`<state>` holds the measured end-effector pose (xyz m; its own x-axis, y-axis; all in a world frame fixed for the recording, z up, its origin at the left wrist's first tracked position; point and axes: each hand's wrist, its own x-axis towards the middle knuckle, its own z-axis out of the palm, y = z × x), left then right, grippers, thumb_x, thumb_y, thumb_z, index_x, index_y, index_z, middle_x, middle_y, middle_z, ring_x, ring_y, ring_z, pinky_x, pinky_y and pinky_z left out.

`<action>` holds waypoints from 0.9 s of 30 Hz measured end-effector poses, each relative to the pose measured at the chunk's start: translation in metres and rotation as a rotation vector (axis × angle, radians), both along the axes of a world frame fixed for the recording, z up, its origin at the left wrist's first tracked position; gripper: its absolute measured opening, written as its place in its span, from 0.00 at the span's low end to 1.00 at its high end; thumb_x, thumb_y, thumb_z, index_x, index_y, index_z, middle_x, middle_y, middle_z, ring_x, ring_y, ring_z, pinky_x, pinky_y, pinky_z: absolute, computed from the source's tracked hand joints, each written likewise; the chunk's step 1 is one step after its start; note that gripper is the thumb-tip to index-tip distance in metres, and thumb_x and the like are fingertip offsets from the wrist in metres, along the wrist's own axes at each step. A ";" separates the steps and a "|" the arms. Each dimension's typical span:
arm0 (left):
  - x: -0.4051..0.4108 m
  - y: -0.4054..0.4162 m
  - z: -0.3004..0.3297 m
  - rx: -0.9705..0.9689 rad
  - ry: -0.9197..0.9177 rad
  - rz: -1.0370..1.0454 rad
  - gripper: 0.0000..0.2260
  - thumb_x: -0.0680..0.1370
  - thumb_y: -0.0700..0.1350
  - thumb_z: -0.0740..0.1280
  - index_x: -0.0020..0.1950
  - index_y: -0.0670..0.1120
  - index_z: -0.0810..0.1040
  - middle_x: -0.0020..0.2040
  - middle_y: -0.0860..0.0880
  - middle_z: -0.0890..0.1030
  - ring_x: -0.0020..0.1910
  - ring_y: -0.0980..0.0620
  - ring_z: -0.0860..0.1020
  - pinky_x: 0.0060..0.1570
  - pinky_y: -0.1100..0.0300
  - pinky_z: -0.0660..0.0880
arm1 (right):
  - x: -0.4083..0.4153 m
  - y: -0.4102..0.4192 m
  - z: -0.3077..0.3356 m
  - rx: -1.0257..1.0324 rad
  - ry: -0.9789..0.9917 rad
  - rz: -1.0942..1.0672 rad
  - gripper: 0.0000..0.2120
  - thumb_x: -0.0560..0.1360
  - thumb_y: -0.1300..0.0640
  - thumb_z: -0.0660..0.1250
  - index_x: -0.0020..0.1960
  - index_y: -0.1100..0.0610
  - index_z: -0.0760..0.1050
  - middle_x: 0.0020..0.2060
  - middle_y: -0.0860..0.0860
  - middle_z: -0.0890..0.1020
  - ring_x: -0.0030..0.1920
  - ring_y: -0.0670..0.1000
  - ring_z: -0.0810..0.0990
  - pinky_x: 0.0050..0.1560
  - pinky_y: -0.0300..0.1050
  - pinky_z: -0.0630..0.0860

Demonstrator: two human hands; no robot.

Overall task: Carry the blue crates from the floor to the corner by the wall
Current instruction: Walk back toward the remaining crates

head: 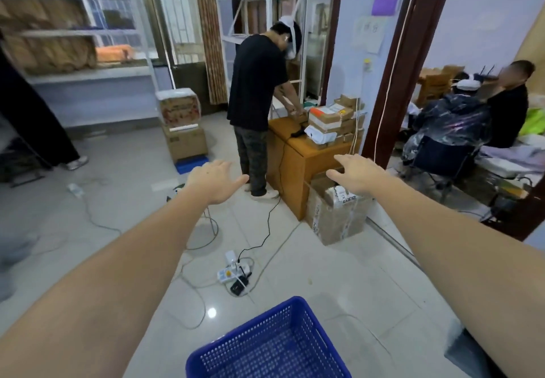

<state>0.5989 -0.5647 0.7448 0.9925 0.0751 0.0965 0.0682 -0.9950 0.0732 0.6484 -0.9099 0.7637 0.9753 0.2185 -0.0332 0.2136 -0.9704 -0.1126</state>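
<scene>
A blue perforated plastic crate (pixel 306 318) stands empty on the tiled floor at the bottom middle of the head view, close in front of me. Both my arms stretch forward well above and beyond it. My left hand (pixel 213 180) is open, palm down, fingers spread, holding nothing. My right hand (pixel 358 172) is likewise open and empty, hovering in front of a cardboard box. Neither hand touches the crate. A second blue item (pixel 190 165), flat like a lid or tray, lies on the floor under stacked boxes farther back.
A person in a black shirt (pixel 256 82) stands at a wooden desk (pixel 298 156) piled with parcels. An open cardboard box (pixel 336 215) sits beside it. A power strip (pixel 233 271) and cables cross the floor. Shelves line the left; people sit beyond a doorway on the right.
</scene>
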 end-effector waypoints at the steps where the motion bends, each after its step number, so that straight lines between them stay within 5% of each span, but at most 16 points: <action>1: 0.000 0.009 -0.004 -0.009 0.005 0.028 0.40 0.75 0.74 0.50 0.79 0.49 0.63 0.77 0.47 0.68 0.71 0.42 0.71 0.65 0.43 0.71 | 0.011 0.004 -0.006 -0.005 0.012 0.012 0.36 0.79 0.33 0.49 0.81 0.51 0.54 0.80 0.53 0.59 0.79 0.58 0.57 0.76 0.60 0.57; 8: -0.002 0.058 -0.067 -0.091 0.100 0.230 0.39 0.74 0.75 0.50 0.73 0.48 0.71 0.70 0.45 0.74 0.64 0.42 0.74 0.62 0.45 0.72 | 0.066 0.039 -0.072 -0.011 0.153 0.118 0.36 0.79 0.31 0.52 0.81 0.49 0.55 0.79 0.52 0.61 0.78 0.59 0.61 0.75 0.61 0.60; 13: -0.020 0.064 -0.133 -0.084 0.193 0.387 0.43 0.73 0.76 0.47 0.78 0.48 0.65 0.77 0.48 0.67 0.72 0.43 0.69 0.66 0.46 0.67 | 0.080 0.070 -0.140 -0.023 0.180 0.282 0.32 0.79 0.37 0.53 0.76 0.54 0.64 0.72 0.58 0.73 0.69 0.61 0.70 0.67 0.58 0.67; 27: -0.076 0.056 -0.423 -0.242 0.527 0.675 0.41 0.75 0.74 0.49 0.80 0.50 0.61 0.79 0.49 0.65 0.72 0.42 0.69 0.67 0.42 0.67 | 0.076 0.058 -0.442 -0.123 0.500 0.315 0.35 0.79 0.35 0.53 0.80 0.52 0.57 0.78 0.54 0.64 0.76 0.57 0.64 0.74 0.55 0.61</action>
<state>0.5229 -0.5083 0.3213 0.6401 0.6190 -0.4551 0.7187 -0.6918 0.0700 0.7243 -0.8522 0.3218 0.7237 0.4598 -0.5147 0.4429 -0.8813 -0.1646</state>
